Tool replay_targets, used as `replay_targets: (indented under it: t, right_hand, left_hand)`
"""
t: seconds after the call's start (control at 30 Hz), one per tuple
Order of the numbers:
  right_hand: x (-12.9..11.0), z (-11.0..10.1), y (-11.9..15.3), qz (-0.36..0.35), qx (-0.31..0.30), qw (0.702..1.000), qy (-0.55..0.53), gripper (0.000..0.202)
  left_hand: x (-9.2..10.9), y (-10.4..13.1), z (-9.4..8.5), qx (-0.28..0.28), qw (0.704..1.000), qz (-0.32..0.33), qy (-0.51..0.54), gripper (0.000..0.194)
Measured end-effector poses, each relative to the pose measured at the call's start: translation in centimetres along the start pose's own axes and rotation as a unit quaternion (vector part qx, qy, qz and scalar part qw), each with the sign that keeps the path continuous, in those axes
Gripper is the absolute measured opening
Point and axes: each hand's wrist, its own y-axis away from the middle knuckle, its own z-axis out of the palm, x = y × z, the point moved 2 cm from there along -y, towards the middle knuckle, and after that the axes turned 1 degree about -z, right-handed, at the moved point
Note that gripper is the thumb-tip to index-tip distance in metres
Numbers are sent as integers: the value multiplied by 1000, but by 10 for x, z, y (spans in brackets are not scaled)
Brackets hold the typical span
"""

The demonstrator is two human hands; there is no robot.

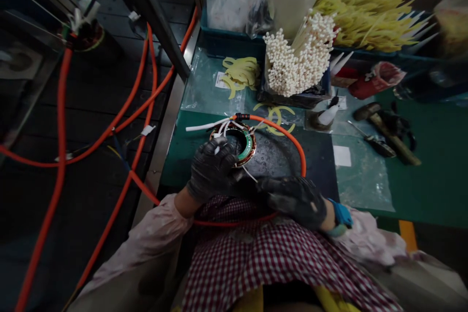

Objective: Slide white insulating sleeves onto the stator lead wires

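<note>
A ring-shaped motor stator (pixel 252 148) with copper windings and a green inner ring lies on the dark mat. White sleeved leads (pixel 208 125) and a thick orange cable (pixel 288 135) come off its far side. My left hand (pixel 214 168), in a dark glove, is closed at the stator's near left rim, with a bit of white showing between the fingers. A thin white cord (pixel 250 173) runs from the stator's near side toward my right hand (pixel 296 200), also gloved. The right fingertips meet at the cord's end; their exact grip is dim.
A box of white sticks (pixel 296 66) stands behind, beside yellow curved strips (pixel 241 73). To the right lie a hammer (pixel 387 131), a screwdriver (pixel 376 144) and a small white bottle (pixel 327 114). Orange cables (pixel 126 114) loop at the left, past a metal post (pixel 157 14).
</note>
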Motion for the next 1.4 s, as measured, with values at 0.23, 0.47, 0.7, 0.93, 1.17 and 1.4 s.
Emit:
replay_targets:
  t: [0.23, 0.47, 0.7, 0.93, 1.17, 1.4]
  right_hand:
    - [24, 19, -49, 120, 88, 973, 175, 45]
    - [19, 5, -99, 132, 38, 991, 7, 35]
    - [35, -11, -101, 92, -12, 976, -196, 25]
    - [41, -13, -99, 73, 57, 976, -199, 28]
    - [44, -14, -98, 60, -60, 977, -194, 27]
    - [44, -4, -98, 69, 9, 978, -195, 21]
  left_hand:
    - [-2, -2, -6, 1, 998, -28, 51, 20]
    - [-5, -3, -1, 23, 997, -27, 64, 18]
    - [-6, 1, 2, 28, 997, -19, 65, 23]
    - [-7, 0, 2, 41, 995, -6, 92, 26]
    - [-5, -7, -1, 57, 996, -15, 64, 38]
    - [-7, 1, 3, -1, 997, -40, 65, 28]
